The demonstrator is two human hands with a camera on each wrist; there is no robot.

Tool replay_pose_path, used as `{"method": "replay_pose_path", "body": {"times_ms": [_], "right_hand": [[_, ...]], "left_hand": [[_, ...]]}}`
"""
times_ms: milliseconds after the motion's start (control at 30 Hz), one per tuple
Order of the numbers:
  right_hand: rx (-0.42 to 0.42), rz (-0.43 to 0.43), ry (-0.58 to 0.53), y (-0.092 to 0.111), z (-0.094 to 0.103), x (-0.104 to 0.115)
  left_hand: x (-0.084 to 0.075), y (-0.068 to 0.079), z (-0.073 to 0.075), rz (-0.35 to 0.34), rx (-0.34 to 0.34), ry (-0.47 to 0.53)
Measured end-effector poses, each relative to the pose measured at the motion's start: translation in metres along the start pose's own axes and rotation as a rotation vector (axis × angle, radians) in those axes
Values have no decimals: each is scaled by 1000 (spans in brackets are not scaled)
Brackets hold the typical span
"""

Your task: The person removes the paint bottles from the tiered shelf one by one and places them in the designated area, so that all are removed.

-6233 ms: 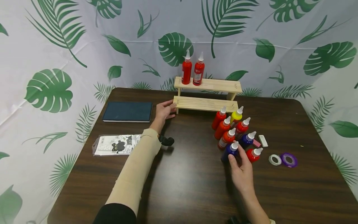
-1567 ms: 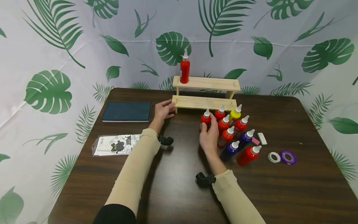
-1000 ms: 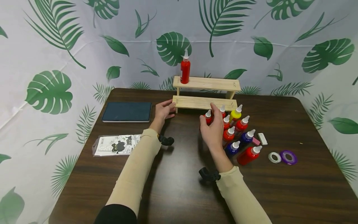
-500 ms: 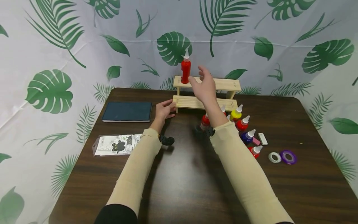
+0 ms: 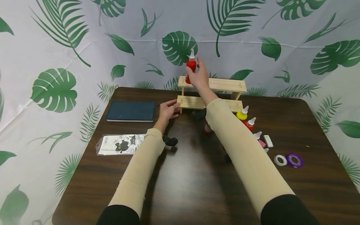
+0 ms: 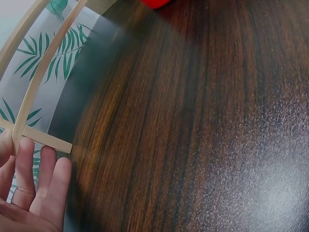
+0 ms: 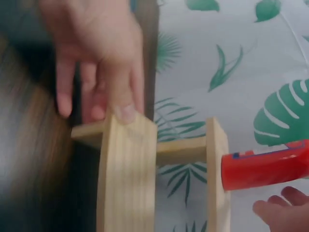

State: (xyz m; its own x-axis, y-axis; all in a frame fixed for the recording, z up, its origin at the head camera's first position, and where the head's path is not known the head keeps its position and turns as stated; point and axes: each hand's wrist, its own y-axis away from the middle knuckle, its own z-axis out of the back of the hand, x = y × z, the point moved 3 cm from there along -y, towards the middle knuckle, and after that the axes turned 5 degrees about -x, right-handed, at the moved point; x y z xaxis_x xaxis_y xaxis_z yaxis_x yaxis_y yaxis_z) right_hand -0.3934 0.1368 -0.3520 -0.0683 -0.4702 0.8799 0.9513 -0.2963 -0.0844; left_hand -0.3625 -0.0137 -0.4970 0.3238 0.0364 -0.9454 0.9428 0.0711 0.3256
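Note:
A two-tier wooden stand sits at the back of the table. My left hand holds the left end of its lower tier; in the right wrist view the left thumb presses on that board. On the upper tier a red squeeze bottle with a white nozzle stands upright. My right hand is beside it, thumb and fingers spread around its right side. In the right wrist view a gap shows between these fingers and the bottle.
Several more squeeze bottles stand at the right, partly hidden by my right sleeve, among them a yellow bottle. Beyond lie a white eraser, a white tape roll and a purple one. A dark notebook and a cat-print packet lie left.
One of two upper-tier bottles is gone; a red bottle my right hand held now stands released on the table. That hand has risen to the remaining shelf bottle. My left hand stays put.

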Motion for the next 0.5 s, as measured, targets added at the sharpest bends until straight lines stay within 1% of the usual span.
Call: {"method": "replay_pose_path", "body": {"times_ms": [133,267,367,500], "right_hand": [[26,1,-48,-6,0,2],[39,11,-19,-8,-2,3],[24,-7,-3,-7,-2,2],[-7,-23,-62,-4,-1,-1]], "left_hand": [[-2,1,-1,4,0,1],[-2,0,0,17,-2,4],[-1,0,0,21,-4,5],[0,0,-1,11,-4,9]]}}
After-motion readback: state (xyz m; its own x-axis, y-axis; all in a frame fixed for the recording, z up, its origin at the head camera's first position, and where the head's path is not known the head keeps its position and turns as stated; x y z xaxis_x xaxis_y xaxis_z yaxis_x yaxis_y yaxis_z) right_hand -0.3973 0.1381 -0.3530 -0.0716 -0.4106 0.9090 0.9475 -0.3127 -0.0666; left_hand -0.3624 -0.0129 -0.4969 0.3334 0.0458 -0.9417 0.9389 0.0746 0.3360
